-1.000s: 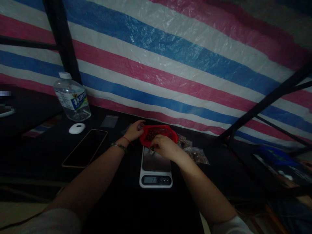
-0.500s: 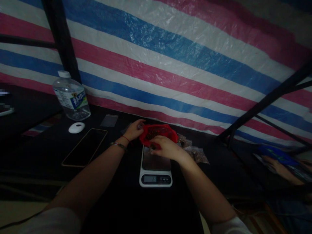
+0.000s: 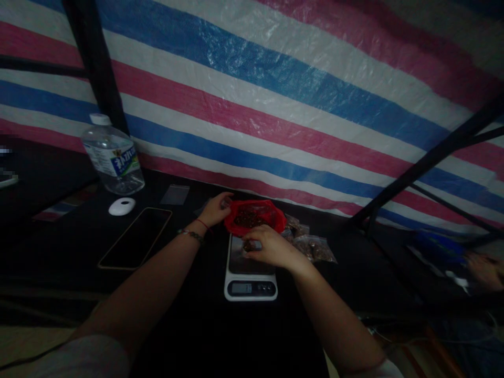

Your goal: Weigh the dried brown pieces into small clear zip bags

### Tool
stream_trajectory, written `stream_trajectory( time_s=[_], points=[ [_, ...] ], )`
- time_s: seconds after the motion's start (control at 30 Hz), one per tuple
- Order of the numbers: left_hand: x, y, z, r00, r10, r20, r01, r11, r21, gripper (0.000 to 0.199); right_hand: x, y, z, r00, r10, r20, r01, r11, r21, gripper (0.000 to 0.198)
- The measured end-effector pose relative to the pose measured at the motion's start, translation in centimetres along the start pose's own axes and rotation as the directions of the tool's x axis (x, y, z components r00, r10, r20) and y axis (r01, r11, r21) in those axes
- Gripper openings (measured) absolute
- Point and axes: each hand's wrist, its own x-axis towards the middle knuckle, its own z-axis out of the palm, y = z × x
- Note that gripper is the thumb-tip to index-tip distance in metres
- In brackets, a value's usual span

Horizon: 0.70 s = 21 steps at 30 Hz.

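A red plastic bag point(image 3: 275, 214) stands with its mouth spread, and dark brown bits point(image 3: 247, 217) lie inside it. My left hand point(image 3: 213, 211) is closed at the bag's left edge, with a bit of clear plastic by the fingertips. My right hand point(image 3: 271, 247) curls over the plate of a white digital kitchen scale point(image 3: 251, 290), just in front of the bag. Between its thumb and fingers is a small clear container point(image 3: 249, 245) with brown bits in it, partly hidden by the fingers. The scale's display is lit, but its digits are too blurred to read.
Several small filled zip bags point(image 3: 315, 248) lie right of the scale. To the left are a flat clear zip bag point(image 3: 175, 195), a phone point(image 3: 136, 238), a white earbud case point(image 3: 122, 206) and a large plastic bottle point(image 3: 114, 157). Another person's hand point(image 3: 484, 270) shows at far right.
My right hand has drawn back slightly from the bag's mouth and sits lower over the scale plate, exposing more brown bits. My left hand stays at the bag. The other person's hand has shifted.
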Motion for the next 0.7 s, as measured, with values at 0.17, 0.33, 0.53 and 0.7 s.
stream_trajectory(
  time_s=[0.17,0.33,0.53,0.7],
  points=[
    [0.0,-0.1,0.0,1.000,-0.004,0.002,0.004,1.000,0.001,0.053,0.7,0.8,-0.7,0.998,0.005,-0.062,-0.002,0.999,0.045,0.031],
    [0.0,0.0,-0.1,1.000,0.003,-0.008,-0.003,1.000,0.007,0.053,4.2,2.6,-1.0,0.993,-0.048,0.105,0.052,0.998,-0.035,0.018],
    [0.1,-0.1,-0.1,0.999,-0.034,0.015,0.034,0.999,-0.013,0.058,6.8,3.5,0.5,0.966,-0.044,0.255,0.065,0.995,-0.075,0.012],
    [0.1,-0.2,-0.1,0.994,-0.113,0.006,0.113,0.993,0.043,0.073,5.3,3.0,-0.9,0.994,-0.104,0.035,0.103,0.994,0.024,0.013]
  ],
)
